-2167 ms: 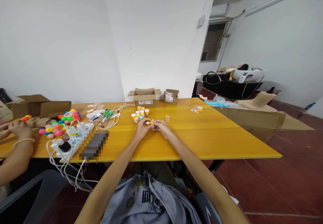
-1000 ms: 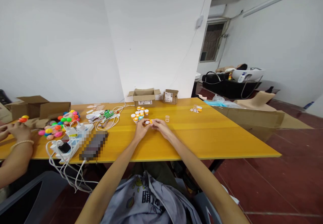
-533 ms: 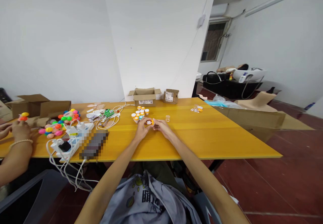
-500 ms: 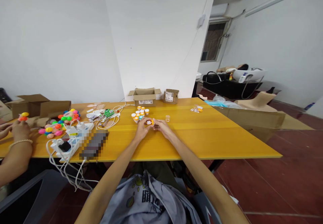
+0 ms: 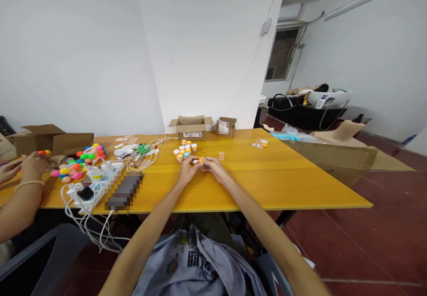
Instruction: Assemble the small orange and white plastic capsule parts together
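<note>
Between my two hands, just above the table, is a small orange-and-white piece (image 5: 200, 160) that looks like a jar lid; fingers cover part of it. My left hand (image 5: 188, 166) pinches it from the left. From the other side, the closed fingers of my right hand (image 5: 212, 166) grip its edge. A small clear jar (image 5: 221, 156) without a lid stands just beyond my right hand. Beyond my left hand is a cluster of small jars (image 5: 184, 150) with white, orange and blue tops. Several loose orange and white pieces (image 5: 260, 144) lie farther right.
Two cardboard boxes, one open (image 5: 191, 129) and one smaller (image 5: 226, 127), stand at the table's back edge. To the left are a power strip (image 5: 103, 185) with cables, a blurred-out dark object (image 5: 124, 191), and colourful balls (image 5: 75, 167) near a co-worker's hands (image 5: 33, 167).
The piece in my hands has turned, and its white face shows less now; my hands have hardly moved. The co-worker's hand at the left has shifted slightly right and away with colourful balls.
</note>
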`<act>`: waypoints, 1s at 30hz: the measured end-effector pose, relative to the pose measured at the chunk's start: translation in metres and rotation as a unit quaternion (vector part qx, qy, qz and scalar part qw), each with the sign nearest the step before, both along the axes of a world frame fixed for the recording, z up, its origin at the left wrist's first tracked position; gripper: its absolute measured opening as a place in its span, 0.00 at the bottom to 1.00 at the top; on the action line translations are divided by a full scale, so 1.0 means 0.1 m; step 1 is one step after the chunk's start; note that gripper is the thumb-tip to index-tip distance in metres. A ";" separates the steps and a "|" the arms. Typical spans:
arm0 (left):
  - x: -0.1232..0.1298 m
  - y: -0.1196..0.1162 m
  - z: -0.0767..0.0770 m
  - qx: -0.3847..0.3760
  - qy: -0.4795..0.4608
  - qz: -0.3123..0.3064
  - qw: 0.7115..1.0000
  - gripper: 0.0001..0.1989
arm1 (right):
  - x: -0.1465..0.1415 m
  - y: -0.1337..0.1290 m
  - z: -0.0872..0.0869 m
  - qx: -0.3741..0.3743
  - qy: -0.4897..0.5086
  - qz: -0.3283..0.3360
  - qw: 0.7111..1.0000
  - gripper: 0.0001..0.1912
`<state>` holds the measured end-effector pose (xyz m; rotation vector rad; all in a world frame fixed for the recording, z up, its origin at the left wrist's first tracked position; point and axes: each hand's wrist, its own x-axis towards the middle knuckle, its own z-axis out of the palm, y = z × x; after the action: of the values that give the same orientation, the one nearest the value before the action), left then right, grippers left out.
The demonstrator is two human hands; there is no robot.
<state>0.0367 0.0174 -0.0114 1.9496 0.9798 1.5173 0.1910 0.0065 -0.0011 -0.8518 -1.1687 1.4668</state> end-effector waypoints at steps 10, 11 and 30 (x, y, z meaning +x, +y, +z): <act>0.02 -0.01 0.02 -0.007 -0.012 0.024 1.000 0.12 | -0.02 -0.03 0.03 0.022 0.025 -0.007 0.999 0.19; 0.02 -0.01 0.02 -0.001 -0.008 0.022 1.000 0.11 | -0.02 -0.03 0.03 0.020 0.024 -0.007 0.999 0.19; 0.00 -0.01 0.02 0.011 0.006 0.012 1.000 0.09 | 0.00 0.00 -0.01 0.014 0.030 0.007 0.999 0.17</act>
<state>0.0365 0.0168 -0.0097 1.9702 0.9992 1.5368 0.1908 0.0060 -0.0020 -0.7770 -1.1505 1.4755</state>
